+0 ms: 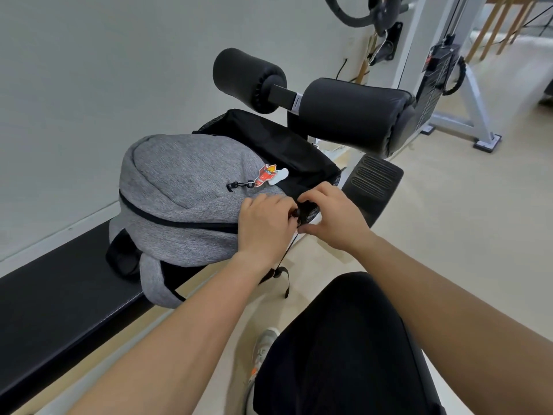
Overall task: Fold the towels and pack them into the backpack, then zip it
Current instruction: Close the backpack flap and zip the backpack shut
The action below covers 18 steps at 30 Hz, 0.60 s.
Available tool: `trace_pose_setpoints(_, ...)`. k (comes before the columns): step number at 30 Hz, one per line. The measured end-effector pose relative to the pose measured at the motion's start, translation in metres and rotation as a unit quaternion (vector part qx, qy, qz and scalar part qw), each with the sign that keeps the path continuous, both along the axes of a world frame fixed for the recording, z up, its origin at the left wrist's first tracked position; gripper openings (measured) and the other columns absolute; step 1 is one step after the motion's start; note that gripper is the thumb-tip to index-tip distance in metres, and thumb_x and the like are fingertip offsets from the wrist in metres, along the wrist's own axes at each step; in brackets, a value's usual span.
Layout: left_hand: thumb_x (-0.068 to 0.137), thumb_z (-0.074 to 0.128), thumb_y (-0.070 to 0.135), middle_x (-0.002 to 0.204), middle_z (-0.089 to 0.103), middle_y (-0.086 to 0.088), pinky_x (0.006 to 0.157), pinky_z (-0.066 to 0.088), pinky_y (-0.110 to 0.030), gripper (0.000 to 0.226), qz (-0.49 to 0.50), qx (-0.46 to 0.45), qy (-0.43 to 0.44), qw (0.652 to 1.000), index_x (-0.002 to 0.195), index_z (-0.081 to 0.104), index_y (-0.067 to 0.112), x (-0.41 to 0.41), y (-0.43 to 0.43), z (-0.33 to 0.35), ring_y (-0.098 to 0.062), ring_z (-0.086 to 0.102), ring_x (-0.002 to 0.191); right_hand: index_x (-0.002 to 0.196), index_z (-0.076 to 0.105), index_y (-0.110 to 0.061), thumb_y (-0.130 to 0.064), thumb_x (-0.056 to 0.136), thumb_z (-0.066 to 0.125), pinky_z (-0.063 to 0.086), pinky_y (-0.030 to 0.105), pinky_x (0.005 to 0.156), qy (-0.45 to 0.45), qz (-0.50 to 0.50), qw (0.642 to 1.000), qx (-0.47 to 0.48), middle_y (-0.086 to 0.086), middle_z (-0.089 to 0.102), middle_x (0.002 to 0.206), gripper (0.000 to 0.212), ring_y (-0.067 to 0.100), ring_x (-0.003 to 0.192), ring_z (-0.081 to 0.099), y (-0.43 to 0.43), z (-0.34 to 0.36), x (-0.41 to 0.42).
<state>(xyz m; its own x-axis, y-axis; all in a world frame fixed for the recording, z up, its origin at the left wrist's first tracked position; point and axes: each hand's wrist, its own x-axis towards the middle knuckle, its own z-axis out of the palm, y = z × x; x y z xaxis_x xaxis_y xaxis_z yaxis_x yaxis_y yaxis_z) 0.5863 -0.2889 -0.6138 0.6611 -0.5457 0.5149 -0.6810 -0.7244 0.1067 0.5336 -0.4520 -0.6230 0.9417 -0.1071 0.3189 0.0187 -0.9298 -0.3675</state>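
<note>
A grey and black backpack [185, 187] lies on a black padded bench [59, 301], with a red and white charm [269, 175] clipped to its front. Its dark zip line runs closed along the grey side. My left hand [263, 226] rests on the pack's near right corner, its fingers pinching a small black zip pull [294, 212]. My right hand [335, 217] grips the black and grey fabric at that same corner, fingers curled. A little white cloth shows under my right hand. No towel is in plain sight.
Two black foam rollers [353, 115] of a gym machine stand just behind the pack, with a ribbed black footplate [374, 181] to the right. A white wall runs along the left. My black-clad knee [344, 339] and a shoe are below on the beige floor.
</note>
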Motion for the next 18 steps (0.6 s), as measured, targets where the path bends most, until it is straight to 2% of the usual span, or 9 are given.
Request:
trace_pose_setpoints(4, 0.080, 0.065, 0.036, 0.077, 0.066, 0.010, 0.074, 0.031, -0.035, 0.007, 0.018, -0.002, 0.012, 1.000, 0.080, 0.063, 0.029, -0.006, 0.014, 0.004, -0.020, 0.056, 0.081, 0.111, 0.058, -0.029, -0.032, 0.074, 0.082, 0.049, 0.032, 0.076, -0.016, 0.004, 0.999, -0.030, -0.005, 0.052, 0.108, 0.044, 0.016, 0.096, 0.050, 0.014, 0.004, 0.007)
trace_pose_setpoints(9, 0.078, 0.066, 0.035, 0.074, 0.061, 0.008, 0.069, 0.033, -0.035, 0.008, 0.025, 0.010, -0.016, 1.000, 0.075, 0.062, 0.029, -0.011, 0.023, 0.007, -0.022, 0.052, 0.077, 0.095, 0.066, -0.022, -0.023, 0.076, 0.079, 0.048, 0.035, 0.065, -0.025, 0.010, 0.991, -0.129, 0.000, 0.055, 0.096, 0.023, 0.021, 0.080, 0.053, 0.020, 0.000, 0.014)
trace_pose_setpoints(14, 0.078, 0.063, 0.036, 0.074, 0.060, 0.011, 0.069, 0.025, -0.032, 0.008, 0.027, 0.008, -0.002, 1.000, 0.075, 0.061, 0.029, -0.012, 0.052, 0.023, -0.018, 0.051, 0.079, 0.101, 0.067, -0.024, -0.030, 0.083, 0.074, 0.046, 0.036, 0.072, -0.003, -0.003, 0.984, -0.176, 0.000, 0.057, 0.101, 0.020, 0.022, 0.087, 0.054, 0.023, 0.005, 0.016)
trace_pose_setpoints(18, 0.079, 0.063, 0.036, 0.073, 0.058, 0.013, 0.066, 0.032, -0.032, 0.008, 0.069, -0.015, 0.018, 0.997, 0.074, 0.061, 0.030, -0.008, 0.112, 0.045, -0.015, 0.046, 0.076, 0.100, 0.067, -0.024, -0.022, 0.084, 0.071, 0.042, 0.036, 0.076, 0.026, -0.041, 0.979, -0.198, 0.002, 0.053, 0.102, 0.017, 0.025, 0.091, 0.050, 0.036, 0.008, 0.016)
